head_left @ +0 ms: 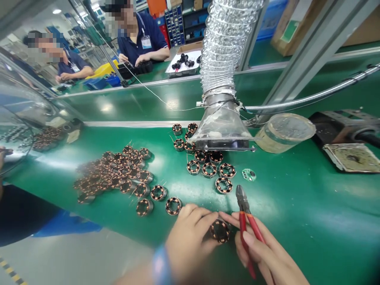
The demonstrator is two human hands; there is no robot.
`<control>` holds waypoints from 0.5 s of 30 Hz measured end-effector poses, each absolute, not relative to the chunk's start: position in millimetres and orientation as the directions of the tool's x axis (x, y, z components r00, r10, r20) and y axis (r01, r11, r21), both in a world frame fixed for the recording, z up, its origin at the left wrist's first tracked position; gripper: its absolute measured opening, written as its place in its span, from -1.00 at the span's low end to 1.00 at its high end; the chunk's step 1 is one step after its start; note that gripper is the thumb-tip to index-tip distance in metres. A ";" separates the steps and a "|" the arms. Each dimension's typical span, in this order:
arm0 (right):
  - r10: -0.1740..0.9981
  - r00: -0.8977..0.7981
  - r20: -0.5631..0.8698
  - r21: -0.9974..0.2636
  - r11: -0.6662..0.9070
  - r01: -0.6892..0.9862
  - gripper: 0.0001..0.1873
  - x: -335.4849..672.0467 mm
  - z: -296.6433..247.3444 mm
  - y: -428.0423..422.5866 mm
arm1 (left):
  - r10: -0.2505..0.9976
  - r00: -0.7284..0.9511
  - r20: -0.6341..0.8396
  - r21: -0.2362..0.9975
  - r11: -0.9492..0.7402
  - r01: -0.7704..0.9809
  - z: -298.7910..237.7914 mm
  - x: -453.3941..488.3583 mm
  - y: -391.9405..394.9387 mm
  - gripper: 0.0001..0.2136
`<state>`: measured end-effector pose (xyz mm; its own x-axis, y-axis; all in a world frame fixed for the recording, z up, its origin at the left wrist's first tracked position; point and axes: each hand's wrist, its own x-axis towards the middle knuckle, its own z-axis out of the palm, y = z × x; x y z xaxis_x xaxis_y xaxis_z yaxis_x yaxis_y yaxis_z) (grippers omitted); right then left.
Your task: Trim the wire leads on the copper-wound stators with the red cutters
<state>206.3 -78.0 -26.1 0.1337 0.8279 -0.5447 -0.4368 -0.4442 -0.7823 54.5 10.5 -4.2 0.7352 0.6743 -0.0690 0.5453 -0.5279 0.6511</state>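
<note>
Near the front edge of the green bench, my left hand (191, 233) grips a copper-wound motor stator (220, 231) between thumb and fingers. My right hand (261, 249) holds red-handled cutting pliers (244, 221), their jaws pointing up and away from the stator. A fingertip of that hand reaches across to the stator's upper edge. Just beyond lies a loose stator (223, 185), with more grouped behind it under the fume hood. A big cluster of stators (118, 174) with thin wire ends spreads to the left. A small round green circuit board (248, 174) lies right of the hood group.
A fume extraction hood (222, 126) on a foil duct hangs over the bench. To the right stand a round tub (286, 132) and a soldering stand with a dirty sponge (353, 157). Two co-workers sit across the bench; another person's dark sleeve (26, 213) shows at left.
</note>
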 end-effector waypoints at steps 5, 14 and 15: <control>0.829 0.122 -0.546 -0.746 -0.415 -0.521 -0.53 203.5 -24.7 -77.1 | 0.661 0.745 -0.090 0.768 -0.431 0.475 -14.8 53.9 1.1 -0.38; 0.925 0.006 -0.381 -0.770 -0.314 -0.555 -0.56 219.7 -26.2 -88.0 | 0.746 0.622 -0.238 0.879 -0.107 0.465 -17.6 65.3 3.3 -0.31; 0.933 0.015 -0.360 -0.782 -0.293 -0.550 -0.54 224.0 -26.9 -89.8 | 0.756 0.610 -0.236 0.888 -0.087 0.451 -15.2 66.0 4.1 -0.39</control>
<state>224.0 -89.8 -26.9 0.0150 0.9328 -0.3601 -0.5501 -0.2931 -0.7820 66.0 4.1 -15.2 0.6104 0.7562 -0.2359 0.4507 -0.0866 0.8885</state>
